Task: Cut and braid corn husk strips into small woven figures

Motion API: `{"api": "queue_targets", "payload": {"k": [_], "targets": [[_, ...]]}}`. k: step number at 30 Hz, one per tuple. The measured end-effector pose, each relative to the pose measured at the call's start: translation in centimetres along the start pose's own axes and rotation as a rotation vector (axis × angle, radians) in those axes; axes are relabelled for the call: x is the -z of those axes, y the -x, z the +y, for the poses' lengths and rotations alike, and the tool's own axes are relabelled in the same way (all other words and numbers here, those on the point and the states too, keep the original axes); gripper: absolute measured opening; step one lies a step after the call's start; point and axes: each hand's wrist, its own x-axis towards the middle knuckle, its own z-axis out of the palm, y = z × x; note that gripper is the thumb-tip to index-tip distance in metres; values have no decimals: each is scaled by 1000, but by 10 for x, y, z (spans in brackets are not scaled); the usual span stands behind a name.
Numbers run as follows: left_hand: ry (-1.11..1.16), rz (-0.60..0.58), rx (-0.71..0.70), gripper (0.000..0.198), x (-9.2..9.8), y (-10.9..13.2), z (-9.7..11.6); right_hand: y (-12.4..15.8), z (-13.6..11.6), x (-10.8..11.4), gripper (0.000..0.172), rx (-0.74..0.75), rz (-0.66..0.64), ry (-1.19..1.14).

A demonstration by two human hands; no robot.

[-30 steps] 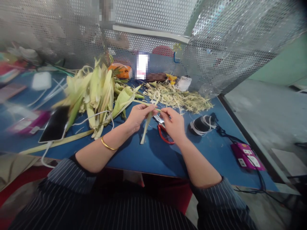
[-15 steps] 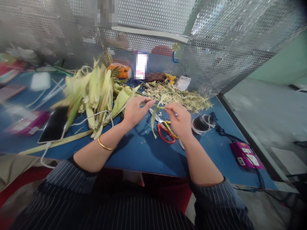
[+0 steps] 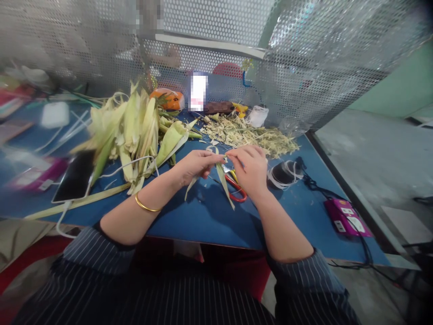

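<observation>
My left hand (image 3: 196, 166) and my right hand (image 3: 251, 170) meet above the middle of the table, both with fingertips pinched together. Between them they hold a thin pale-green strip of corn husk (image 3: 226, 187). One end of it dangles toward me, and a second narrow end hangs below my left hand. The exact spot of the pinch is partly hidden by my fingers. Under my right hand lie scissors with red handles (image 3: 241, 197), partly covered; something yellow-handled shows beside them. A heap of corn husks (image 3: 131, 128) rests to the left of my left hand.
Husk scraps (image 3: 246, 133) spread behind my hands. A black spool with white cord (image 3: 287, 175) stands at the right, near a purple power block (image 3: 348, 219) with black cables. At left lies a phone (image 3: 75, 177) on a white cable. A perforated screen (image 3: 209, 27) rises at the back.
My hands have come closer together and slightly lower, toward me. The husk strip, earlier stretched between them, now hangs in two ends below the fingers.
</observation>
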Motion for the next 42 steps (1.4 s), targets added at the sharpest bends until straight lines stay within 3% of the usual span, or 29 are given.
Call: {"api": "queue_targets", "payload": {"k": [7, 18, 24, 28, 31, 36, 39, 42], "targets": [[-82, 16, -33, 22, 2, -6, -9, 1, 2, -2, 20, 0, 1, -17], [82, -19, 5, 22, 3, -10, -11, 1, 5, -5, 15, -122, -52, -125], [78, 113, -44, 17, 2, -12, -15, 2, 6, -5, 16, -149, -52, -98], [-19, 137, -87, 17, 1, -10, -14, 0, 10, -5, 16, -210, -92, -170], [-132, 83, -112, 22, -2, -5, -12, -1, 10, -5, 19, -277, -146, -290], [-303, -128, -58, 27, -13, 0, -19, 1, 1, -8, 23, -501, -288, -639], [-324, -119, 19, 26, -17, -2, -25, 1, -5, -5, 21, -585, -183, -670], [-201, -20, 84, 23, -15, -8, -25, 1, -11, -1, 12, -395, 9, -470]]}}
